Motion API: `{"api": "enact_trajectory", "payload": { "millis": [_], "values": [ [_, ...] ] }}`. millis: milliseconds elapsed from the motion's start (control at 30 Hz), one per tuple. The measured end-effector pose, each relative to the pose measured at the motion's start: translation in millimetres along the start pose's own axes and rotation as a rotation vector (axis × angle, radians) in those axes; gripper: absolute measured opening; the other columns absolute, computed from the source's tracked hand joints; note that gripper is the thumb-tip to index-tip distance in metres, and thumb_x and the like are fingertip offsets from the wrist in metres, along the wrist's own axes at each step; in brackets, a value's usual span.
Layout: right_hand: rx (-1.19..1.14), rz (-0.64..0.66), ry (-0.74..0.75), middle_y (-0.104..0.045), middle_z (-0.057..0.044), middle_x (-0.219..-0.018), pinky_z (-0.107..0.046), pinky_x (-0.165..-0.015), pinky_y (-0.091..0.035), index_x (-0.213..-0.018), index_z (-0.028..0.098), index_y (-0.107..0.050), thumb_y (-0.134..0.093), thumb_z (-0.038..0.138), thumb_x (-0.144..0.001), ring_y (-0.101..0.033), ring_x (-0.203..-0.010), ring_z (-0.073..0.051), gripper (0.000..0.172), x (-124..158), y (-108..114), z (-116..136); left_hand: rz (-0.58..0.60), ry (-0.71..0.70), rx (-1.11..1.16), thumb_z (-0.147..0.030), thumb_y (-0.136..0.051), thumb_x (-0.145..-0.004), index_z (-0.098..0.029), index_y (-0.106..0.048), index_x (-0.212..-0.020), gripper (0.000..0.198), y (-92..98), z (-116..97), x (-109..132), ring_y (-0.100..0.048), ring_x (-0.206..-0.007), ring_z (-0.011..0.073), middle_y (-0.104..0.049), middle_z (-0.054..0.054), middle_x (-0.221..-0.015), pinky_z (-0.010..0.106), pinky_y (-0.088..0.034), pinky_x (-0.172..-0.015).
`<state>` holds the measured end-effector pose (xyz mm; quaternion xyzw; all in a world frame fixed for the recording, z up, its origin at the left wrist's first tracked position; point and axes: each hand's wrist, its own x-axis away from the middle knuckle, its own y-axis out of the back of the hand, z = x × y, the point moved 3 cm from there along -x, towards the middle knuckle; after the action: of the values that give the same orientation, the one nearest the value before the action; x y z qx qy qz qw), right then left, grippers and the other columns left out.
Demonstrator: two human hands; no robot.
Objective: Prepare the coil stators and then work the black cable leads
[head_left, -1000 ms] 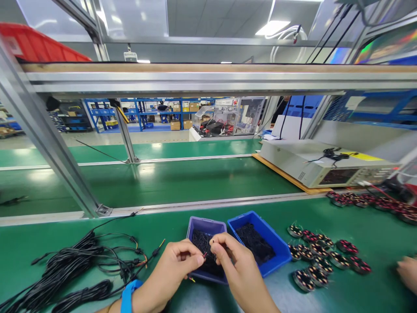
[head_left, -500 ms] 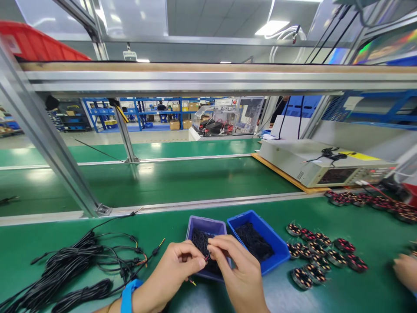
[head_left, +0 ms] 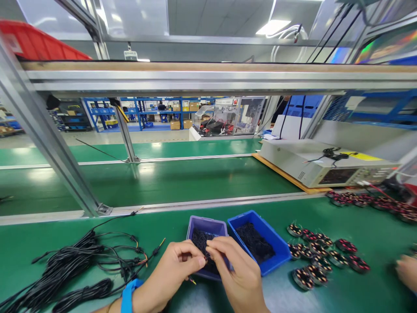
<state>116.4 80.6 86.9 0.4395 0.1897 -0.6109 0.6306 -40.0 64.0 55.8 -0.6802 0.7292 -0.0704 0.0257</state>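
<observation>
My left hand (head_left: pixel 177 267), a blue band at its wrist, pinches a thin cable between thumb and forefinger. Its coloured wire ends (head_left: pixel 193 281) stick out below the fingers. Close beside it my right hand (head_left: pixel 239 271) is closed in a fingertip pinch; what lies between those tips is too small to make out. Both hands are over the front of a purple bin (head_left: pixel 192 224) holding black cables (head_left: pixel 200 238). To its right stands a blue bin (head_left: pixel 276 256), also with black cables (head_left: pixel 254 241) inside.
Bundled black cables (head_left: pixel 74 256) lie at the left. Several round copper-wound motor stators (head_left: pixel 316 256) sit at the right, more (head_left: pixel 358 200) behind. A grey instrument (head_left: pixel 325 163) stands at the back right. Another person's hand (head_left: pixel 407 269) shows at the right edge. A metal shelf beam (head_left: pixel 208 80) crosses above.
My right fingertips have shifted very slightly up and left. My left hand keeps its pinch on the cable. The other person's hand at the right edge has moved slightly.
</observation>
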Motion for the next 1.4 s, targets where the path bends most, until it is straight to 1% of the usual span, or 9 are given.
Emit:
{"api": "enact_trajectory", "payload": {
  "millis": [100, 233, 500, 700, 867, 1000, 1133, 1233, 1400],
  "values": [
    [-0.006, 0.007, -0.002, -0.073, -0.006, -0.083, -0.025, -0.066, -0.062, -0.092, 0.021, -0.072, -0.057, 0.019, -0.100, -0.072, -0.072, -0.018, 0.017, -0.1, -0.3, -0.3, 0.005, 0.010, 0.002, -0.047, -0.082, -0.073, -0.015, -0.070, -0.067, 0.034, -0.4, -1.1, -1.5, -0.038, -0.057, 0.0093, -0.053, -0.003, -0.066, 0.022, -0.027, -0.050],
    [0.009, 0.017, -0.003, -0.072, -0.007, -0.085, -0.026, -0.065, -0.062, -0.095, 0.021, -0.070, -0.055, 0.018, -0.101, -0.071, -0.072, -0.018, 0.016, -1.1, 1.9, -1.6, 0.009, 0.000, -0.003, -0.042, -0.081, -0.074, -0.015, -0.069, -0.065, 0.030, -0.3, -1.4, -2.0, -0.041, -0.059, 0.0107, -0.054, -0.002, -0.066, 0.022, -0.028, -0.052],
    [0.019, 0.166, 0.073, -0.072, -0.006, -0.089, -0.026, -0.075, -0.060, -0.099, 0.020, -0.065, -0.051, 0.012, -0.102, -0.071, -0.081, -0.017, 0.016, -3.9, 5.0, -5.3, 0.024, -0.013, -0.016, -0.030, -0.077, -0.075, -0.017, -0.071, -0.064, 0.018, 0.0, -1.5, 0.4, -0.047, -0.066, 0.0132, -0.056, -0.001, -0.068, 0.024, -0.034, -0.060],
    [-0.033, 0.178, 0.098, -0.071, -0.005, -0.084, -0.025, -0.068, -0.057, -0.097, 0.019, -0.066, -0.050, 0.010, -0.100, -0.070, -0.075, -0.017, 0.019, -6.6, 3.3, -1.5, 0.030, -0.027, -0.016, -0.035, -0.079, -0.077, -0.017, -0.072, -0.065, 0.023, -1.2, -1.3, -0.7, -0.046, -0.065, 0.0129, -0.055, -0.002, -0.067, 0.024, -0.034, -0.061],
    [-0.184, 0.237, -0.112, -0.070, -0.003, -0.083, -0.023, -0.068, -0.055, -0.087, 0.022, -0.069, -0.055, 0.016, -0.097, -0.068, -0.073, -0.016, 0.018, -8.9, -1.4, 2.0, 0.025, -0.002, -0.029, -0.043, -0.080, -0.076, -0.016, -0.071, -0.067, 0.029, 2.1, -1.1, -2.3, -0.039, -0.059, 0.0107, -0.051, -0.003, -0.065, 0.023, -0.028, -0.054],
    [-0.308, 0.162, -0.411, -0.068, -0.003, -0.080, -0.023, -0.063, -0.054, -0.084, 0.021, -0.071, -0.063, 0.030, -0.092, -0.065, -0.071, -0.016, 0.014, -2.0, -3.5, -13.2, 0.037, 0.017, -0.066, -0.043, -0.078, -0.077, -0.016, -0.071, -0.068, 0.029, 1.8, -7.9, -0.3, -0.035, -0.058, 0.0103, -0.051, -0.004, -0.064, 0.023, -0.027, -0.053],
    [-0.413, 0.141, -0.633, -0.068, -0.003, -0.075, -0.025, -0.058, -0.055, -0.092, 0.019, -0.073, -0.070, 0.049, -0.085, -0.064, -0.063, -0.017, 0.031, 7.6, -7.0, -29.4, 0.014, 0.014, -0.060, -0.042, -0.077, -0.076, -0.016, -0.071, -0.066, 0.029, -0.2, -12.8, 2.4, -0.034, -0.057, 0.0099, -0.049, -0.004, -0.063, 0.023, -0.025, -0.052],
    [-0.414, 0.180, -0.649, -0.071, -0.003, -0.073, -0.026, -0.062, -0.056, -0.082, 0.020, -0.075, -0.071, 0.051, -0.083, -0.067, -0.065, -0.019, 0.032, 4.8, -6.6, -27.3, 0.004, 0.032, -0.029, -0.043, -0.078, -0.074, -0.016, -0.070, -0.065, 0.030, -0.9, -10.7, 2.6, -0.033, -0.057, 0.0098, -0.049, -0.004, -0.063, 0.023, -0.024, -0.051],
    [-0.316, 0.221, -0.469, -0.075, -0.003, -0.077, -0.023, -0.068, -0.056, -0.080, 0.022, -0.076, -0.067, 0.031, -0.088, -0.070, -0.071, -0.019, 0.016, -8.1, -1.4, -10.0, -0.011, 0.037, 0.004, -0.045, -0.080, -0.072, -0.016, -0.069, -0.064, 0.032, -0.5, -7.5, 1.3, -0.033, -0.057, 0.0095, -0.049, -0.004, -0.063, 0.022, -0.025, -0.051]
  ]
}}
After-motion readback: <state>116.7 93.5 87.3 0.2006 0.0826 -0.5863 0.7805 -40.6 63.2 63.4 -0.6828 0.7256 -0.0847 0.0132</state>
